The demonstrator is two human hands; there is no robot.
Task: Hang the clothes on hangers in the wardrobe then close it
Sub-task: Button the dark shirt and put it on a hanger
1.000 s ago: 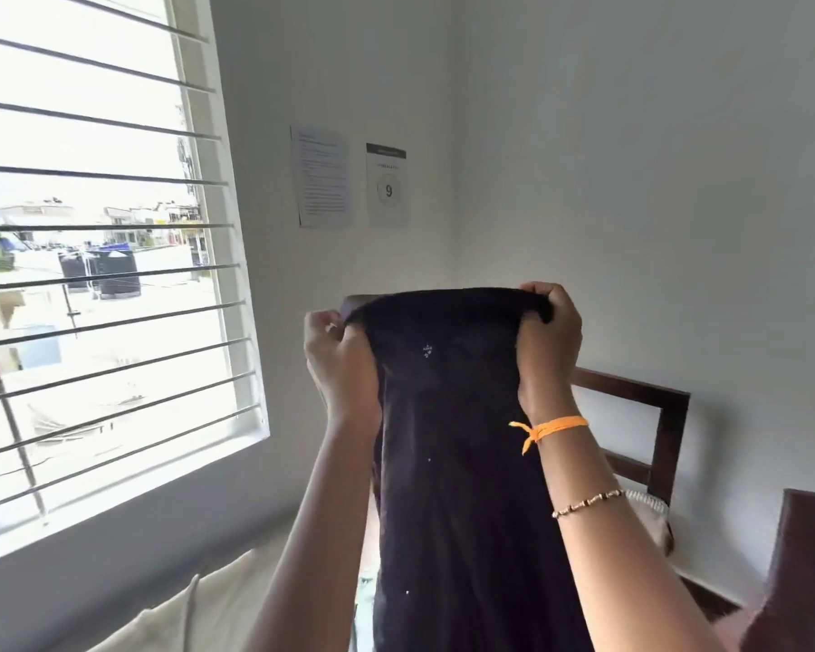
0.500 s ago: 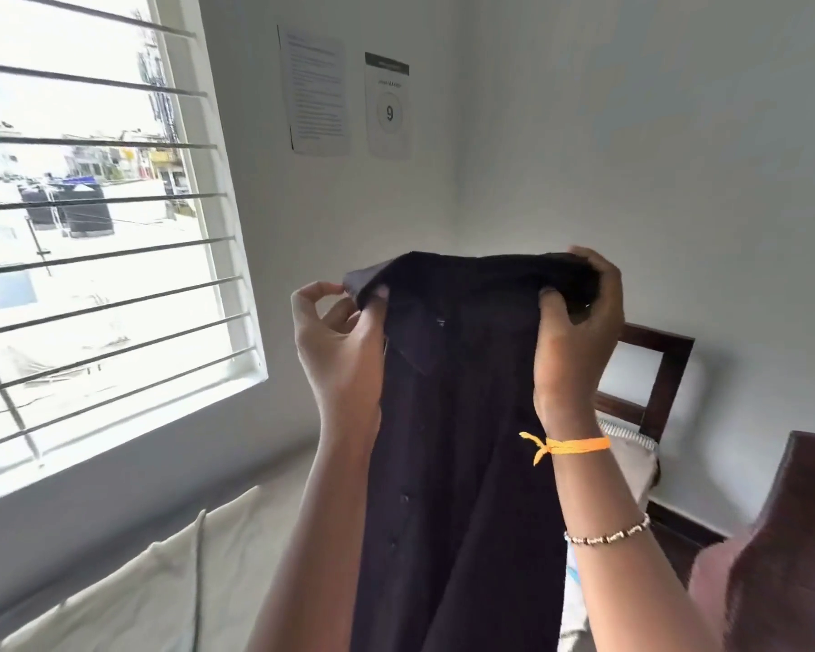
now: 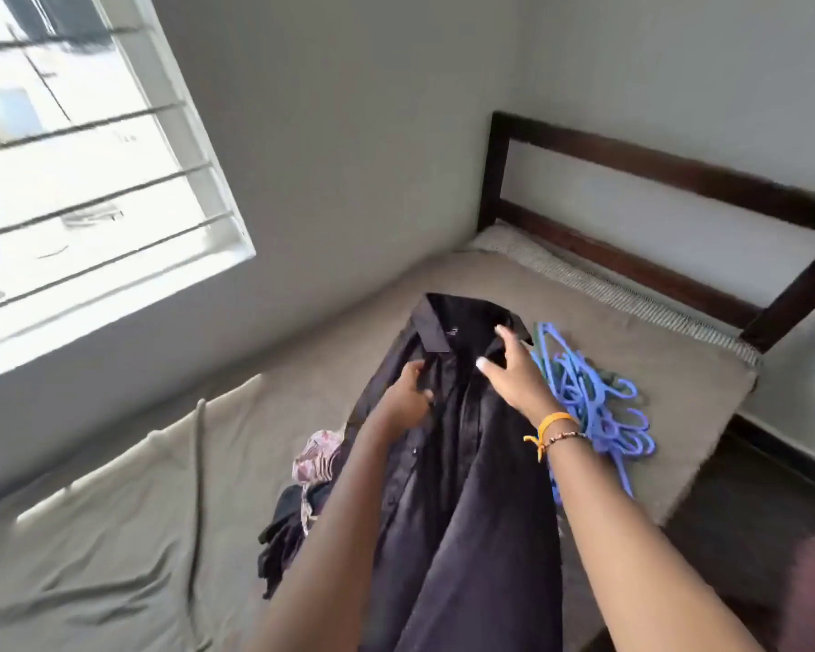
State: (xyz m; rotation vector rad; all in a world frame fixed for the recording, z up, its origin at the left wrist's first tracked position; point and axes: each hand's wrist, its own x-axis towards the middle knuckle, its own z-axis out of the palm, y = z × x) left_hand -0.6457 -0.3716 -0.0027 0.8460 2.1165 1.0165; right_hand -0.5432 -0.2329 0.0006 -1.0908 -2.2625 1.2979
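Left hand [image 3: 408,397] grips shirt [image 3: 467,463]; right hand [image 3: 514,376] spread.

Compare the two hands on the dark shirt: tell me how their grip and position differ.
The left hand has its fingers curled, pinching the fabric of the dark shirt below the collar; the right hand has its fingers spread and straight over the shirt. The left hand sits nearer the camera; the right hand is nearer the collar and closer to the blue hangers. Only the right wrist wears bands. Both are on the shirt, which lies on the bed.
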